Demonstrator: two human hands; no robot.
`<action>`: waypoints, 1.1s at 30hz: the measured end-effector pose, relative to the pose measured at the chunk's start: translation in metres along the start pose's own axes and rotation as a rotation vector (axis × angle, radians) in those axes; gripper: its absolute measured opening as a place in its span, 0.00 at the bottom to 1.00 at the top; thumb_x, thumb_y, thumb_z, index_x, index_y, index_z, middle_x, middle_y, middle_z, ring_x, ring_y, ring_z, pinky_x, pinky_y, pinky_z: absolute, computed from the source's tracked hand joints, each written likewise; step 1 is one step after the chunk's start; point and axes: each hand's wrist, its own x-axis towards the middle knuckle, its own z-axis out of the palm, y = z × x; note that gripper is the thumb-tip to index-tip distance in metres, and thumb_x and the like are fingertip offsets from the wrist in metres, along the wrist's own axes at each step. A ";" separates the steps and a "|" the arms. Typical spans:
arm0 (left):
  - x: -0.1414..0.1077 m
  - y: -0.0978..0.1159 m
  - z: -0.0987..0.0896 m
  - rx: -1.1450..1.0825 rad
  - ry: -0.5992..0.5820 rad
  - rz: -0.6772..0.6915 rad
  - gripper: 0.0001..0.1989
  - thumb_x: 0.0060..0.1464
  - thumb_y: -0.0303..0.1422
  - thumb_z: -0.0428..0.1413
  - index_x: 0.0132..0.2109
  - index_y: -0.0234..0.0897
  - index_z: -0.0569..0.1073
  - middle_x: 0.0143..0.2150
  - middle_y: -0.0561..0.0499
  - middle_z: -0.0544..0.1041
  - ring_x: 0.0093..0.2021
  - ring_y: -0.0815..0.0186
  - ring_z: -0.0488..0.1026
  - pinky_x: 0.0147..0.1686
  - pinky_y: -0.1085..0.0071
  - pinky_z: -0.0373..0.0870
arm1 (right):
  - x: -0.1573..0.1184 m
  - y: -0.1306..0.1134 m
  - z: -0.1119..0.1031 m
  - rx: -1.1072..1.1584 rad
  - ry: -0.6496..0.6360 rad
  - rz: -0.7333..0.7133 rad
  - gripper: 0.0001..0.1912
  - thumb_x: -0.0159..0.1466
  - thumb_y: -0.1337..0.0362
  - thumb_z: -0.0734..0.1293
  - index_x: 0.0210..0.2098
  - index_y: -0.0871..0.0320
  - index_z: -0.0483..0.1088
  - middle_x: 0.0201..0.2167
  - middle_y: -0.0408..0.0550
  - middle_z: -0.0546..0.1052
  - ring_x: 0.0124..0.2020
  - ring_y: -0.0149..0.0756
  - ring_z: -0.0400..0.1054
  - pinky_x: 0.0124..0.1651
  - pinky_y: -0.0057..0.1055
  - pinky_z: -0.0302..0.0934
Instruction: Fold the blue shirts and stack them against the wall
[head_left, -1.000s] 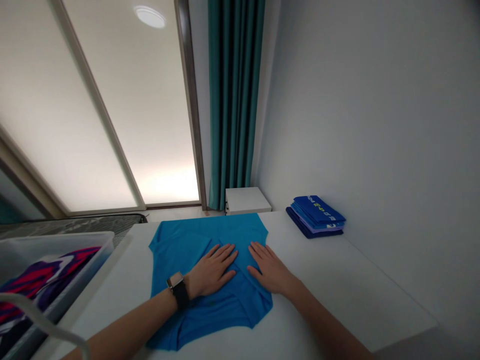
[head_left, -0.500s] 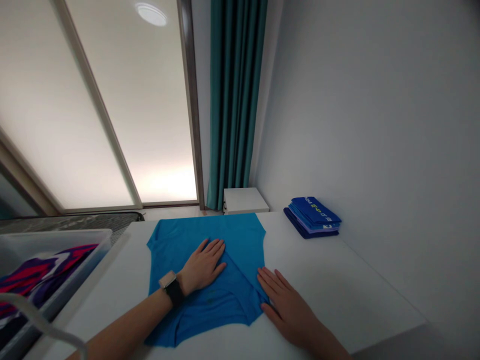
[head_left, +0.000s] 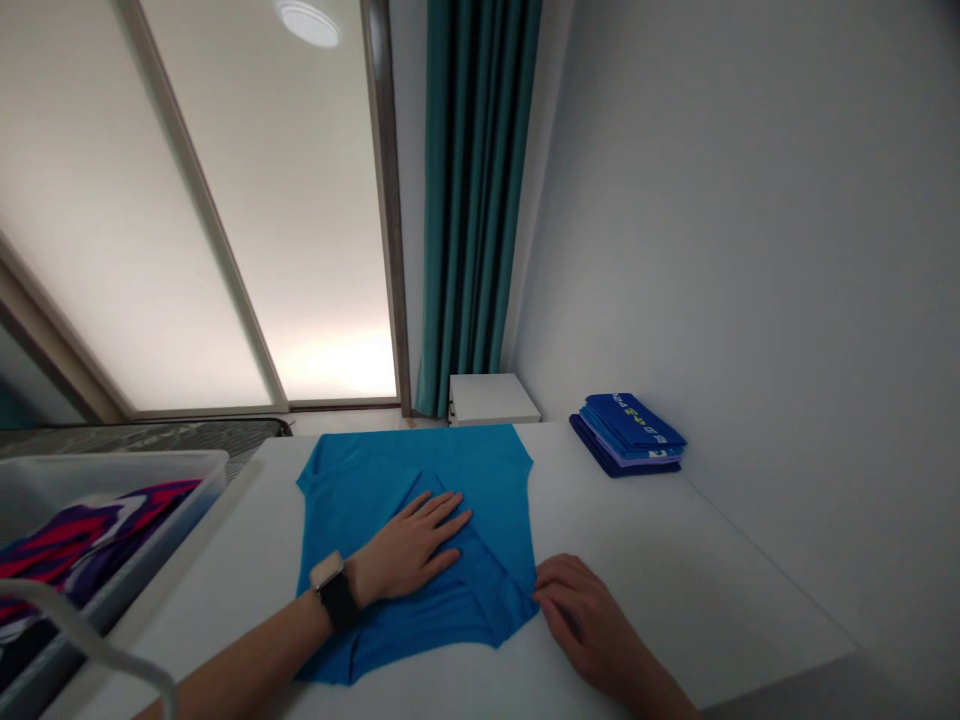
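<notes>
A bright blue shirt [head_left: 480, 460] lies spread on the white table, with creases running across its middle. My left hand [head_left: 412, 550], a square-faced watch on its wrist, rests flat on the shirt's centre with fingers stretched out. At the shirt's right edge, near the lower corner, my right hand [head_left: 581, 615] has its fingers curled and thumb and fingertips brought together on the cloth's edge.
A stack of folded blue and purple clothes [head_left: 630, 435] sits at the table's back right, by the wall. On the left stands a translucent bin [head_left: 214, 475] holding red and purple garments [head_left: 97, 540]. A pale curved bar [head_left: 90, 645] crosses the lower left. Behind the table is a white cabinet [head_left: 495, 398].
My right hand has gone from lying flat to curled fingers at the shirt's edge. My left hand has slid slightly right and toward me, raising creases in the cloth.
</notes>
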 end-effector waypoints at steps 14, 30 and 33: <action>-0.106 -0.068 -0.008 0.073 0.107 -0.305 0.27 0.67 0.45 0.41 0.69 0.48 0.50 0.70 0.51 0.53 0.67 0.56 0.55 0.65 0.55 0.55 | 0.071 0.011 0.036 -0.284 -0.166 0.166 0.25 0.70 0.58 0.51 0.62 0.59 0.63 0.63 0.53 0.64 0.64 0.44 0.55 0.68 0.49 0.46; -0.119 -0.047 -0.011 0.063 0.025 -0.334 0.29 0.66 0.46 0.41 0.70 0.49 0.45 0.71 0.50 0.48 0.69 0.56 0.49 0.66 0.50 0.47 | 0.083 -0.001 0.054 -0.312 -0.363 0.167 0.34 0.70 0.46 0.44 0.69 0.57 0.44 0.70 0.46 0.45 0.70 0.41 0.38 0.70 0.48 0.31; -0.119 -0.047 -0.010 0.042 0.065 -0.324 0.28 0.66 0.46 0.42 0.70 0.50 0.47 0.71 0.50 0.51 0.69 0.57 0.51 0.66 0.52 0.48 | 0.083 -0.003 0.054 -0.305 -0.358 0.183 0.34 0.70 0.46 0.44 0.69 0.57 0.44 0.70 0.46 0.46 0.70 0.41 0.38 0.70 0.49 0.31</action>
